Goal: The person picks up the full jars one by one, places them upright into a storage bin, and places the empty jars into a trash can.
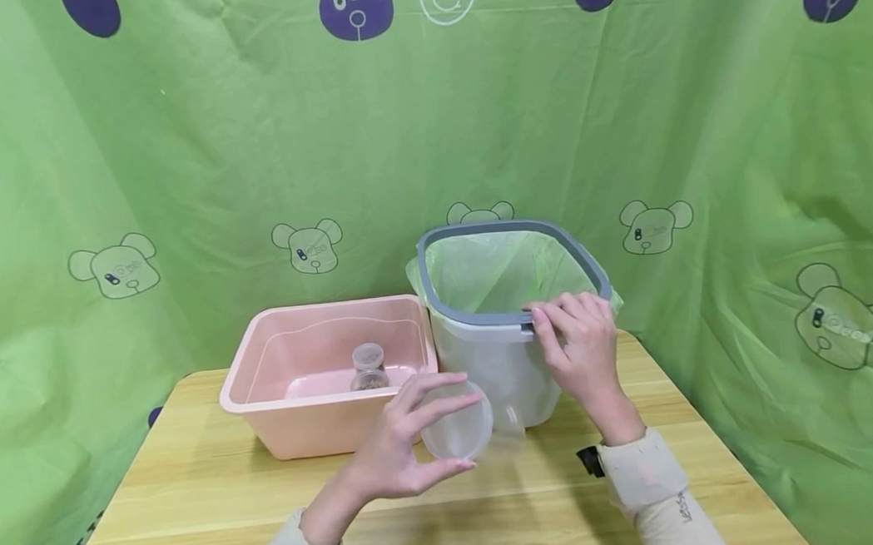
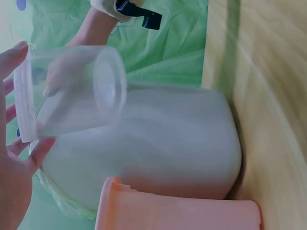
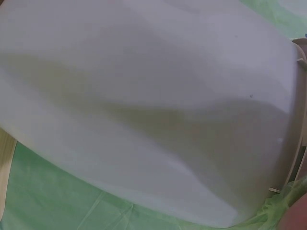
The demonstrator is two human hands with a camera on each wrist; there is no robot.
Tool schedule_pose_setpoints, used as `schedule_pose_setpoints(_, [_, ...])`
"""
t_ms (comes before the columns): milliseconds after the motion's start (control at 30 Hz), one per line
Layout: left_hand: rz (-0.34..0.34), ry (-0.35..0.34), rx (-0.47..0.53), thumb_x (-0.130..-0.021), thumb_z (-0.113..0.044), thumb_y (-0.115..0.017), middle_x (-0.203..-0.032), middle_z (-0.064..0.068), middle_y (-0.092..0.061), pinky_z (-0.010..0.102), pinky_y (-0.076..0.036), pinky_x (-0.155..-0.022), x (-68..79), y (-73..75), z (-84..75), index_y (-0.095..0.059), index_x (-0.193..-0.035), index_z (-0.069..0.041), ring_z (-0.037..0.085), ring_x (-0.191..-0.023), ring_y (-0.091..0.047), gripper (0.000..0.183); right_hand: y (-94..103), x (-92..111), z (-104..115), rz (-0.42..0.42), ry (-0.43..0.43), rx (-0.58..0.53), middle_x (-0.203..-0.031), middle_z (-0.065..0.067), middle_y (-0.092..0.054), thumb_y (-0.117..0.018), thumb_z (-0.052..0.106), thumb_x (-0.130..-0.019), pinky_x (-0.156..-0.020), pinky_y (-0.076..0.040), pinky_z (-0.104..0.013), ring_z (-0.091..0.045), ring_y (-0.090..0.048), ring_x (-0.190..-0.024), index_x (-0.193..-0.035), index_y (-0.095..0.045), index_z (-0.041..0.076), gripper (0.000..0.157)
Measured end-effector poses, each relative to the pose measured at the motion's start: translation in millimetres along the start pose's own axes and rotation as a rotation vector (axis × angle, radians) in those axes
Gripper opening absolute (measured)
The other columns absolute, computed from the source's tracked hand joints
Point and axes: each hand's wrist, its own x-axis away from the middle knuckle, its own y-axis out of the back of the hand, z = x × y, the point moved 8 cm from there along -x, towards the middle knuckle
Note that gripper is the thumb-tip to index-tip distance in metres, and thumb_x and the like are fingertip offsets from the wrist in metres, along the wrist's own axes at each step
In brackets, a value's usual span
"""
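My left hand [image 1: 398, 441] holds a clear plastic container [image 1: 456, 421] by its lidded end, thumb on one side and fingers on the other. In the left wrist view the see-through container [image 2: 79, 91] lies sideways, its lid end near the left fingers and its base pointing right. My right hand [image 1: 582, 343] grips the grey rim [image 1: 477, 318] of a white trash can [image 1: 499, 377] at its front right corner. A pale green bag [image 1: 511, 268] lines the can. In the right wrist view the can's wall [image 3: 144, 120] fills most of the picture.
A pink basin [image 1: 304, 431] stands left of the trash can, close against it. Inside are small clear lidded tubs [image 1: 368, 357], one above the other in the head view. Everything stands on a wooden table [image 1: 181, 505], with a green curtain [image 1: 248, 134] behind and at the sides.
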Motion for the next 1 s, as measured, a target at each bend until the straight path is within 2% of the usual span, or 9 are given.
schedule_pose_setpoints(233, [-0.149,-0.01,0.009,-0.076,-0.025,-0.091,-0.145,0.02,-0.053,0.046,-0.054,-0.105,-4.1,20.6,2.0,-0.061,-0.141,-0.012,0.032,-0.131,-0.054,0.073,-2.1,0,0,-0.007,0.0,0.007,-0.076,-0.011,-0.065,-0.053,0.029,-0.101,-0.086,-0.037,-0.051,-0.031,-0.052,-0.078,-0.095,-0.079,0.007,0.035])
schedule_pose_setpoints(333, [-0.217,-0.045,-0.004,-0.08,-0.027,-0.089,-0.144,0.022,-0.052,0.044,-0.051,-0.109,-5.5,29.0,0.3,-0.061,-0.14,-0.01,0.034,-0.132,-0.054,0.069,-3.0,-1,1,-0.011,0.001,0.002,-0.075,-0.01,-0.065,-0.053,0.028,-0.1,-0.086,-0.038,-0.051,-0.03,-0.052,-0.078,-0.096,-0.08,0.007,0.034])
schedule_pose_setpoints(567, [-0.34,-0.103,-0.041,-0.09,-0.036,-0.08,-0.143,0.027,-0.052,0.04,-0.052,-0.105,-12.7,45.7,-4.9,-0.059,-0.142,-0.005,0.033,-0.13,-0.055,0.064,-3.5,-1,1,-0.014,0.002,0.002,-0.077,-0.01,-0.065,-0.054,0.027,-0.1,-0.086,-0.037,-0.05,-0.03,-0.052,-0.078,-0.096,-0.079,0.007,0.032])
schedule_pose_setpoints(800, [-0.44,-0.048,-0.013,-0.092,-0.04,-0.076,-0.147,0.024,-0.049,0.045,-0.054,-0.105,-27.9,62.1,-0.7,-0.058,-0.143,-0.006,0.034,-0.134,-0.051,0.064,-2.6,-1,1,-0.02,0.001,-0.001,-0.077,-0.011,-0.066,-0.054,0.027,-0.1,-0.086,-0.037,-0.051,-0.03,-0.052,-0.078,-0.095,-0.079,0.006,0.033])
schedule_pose_setpoints(1000, [-0.494,0.005,-0.009,-0.093,-0.044,-0.075,-0.147,0.024,-0.049,0.047,-0.055,-0.103,-42.6,68.2,4.3,-0.058,-0.143,-0.008,0.034,-0.134,-0.051,0.065,-2.7,-2,0,-0.013,-0.004,0.006,-0.077,-0.011,-0.066,-0.053,0.028,-0.101,-0.087,-0.037,-0.051,-0.03,-0.052,-0.078,-0.094,-0.079,0.007,0.035])
